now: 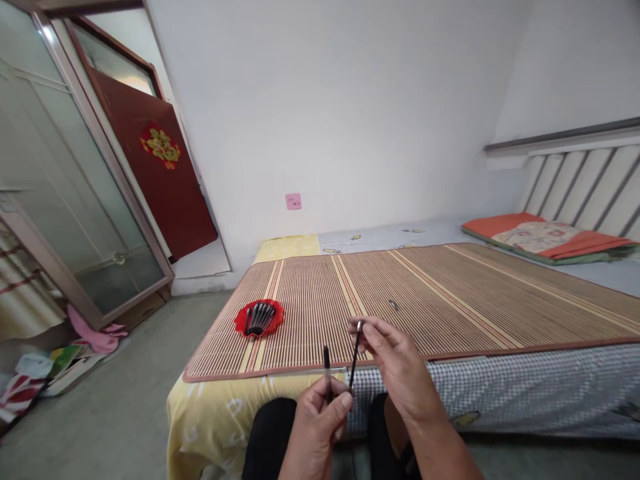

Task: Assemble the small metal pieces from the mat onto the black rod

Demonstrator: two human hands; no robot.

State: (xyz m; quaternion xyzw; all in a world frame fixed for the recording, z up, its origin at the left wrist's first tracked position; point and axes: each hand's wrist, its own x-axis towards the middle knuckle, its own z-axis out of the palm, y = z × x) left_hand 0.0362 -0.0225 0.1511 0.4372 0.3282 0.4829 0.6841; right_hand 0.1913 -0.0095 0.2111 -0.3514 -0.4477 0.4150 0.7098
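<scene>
My left hand point(320, 417) is closed round a short black pen part point(327, 363) that sticks up from the fist. My right hand point(395, 363) pinches the silver-tipped top of a thin black pen barrel point(354, 360), whose lower end meets my left thumb. Both hands hover over the near edge of the bed, above my knees. A red dish point(259, 318) with several black pens lies on the striped bamboo mat point(440, 293), to the left of my hands. A small dark piece point(393, 305) lies on the mat beyond my right hand.
The bed has a yellow sheet point(210, 413) at its corner and an orange pillow point(540, 237) at the far right by the headboard. A red door point(160, 167) and a glass sliding door point(75, 200) stand at left; clothes and papers point(75, 347) lie on the floor.
</scene>
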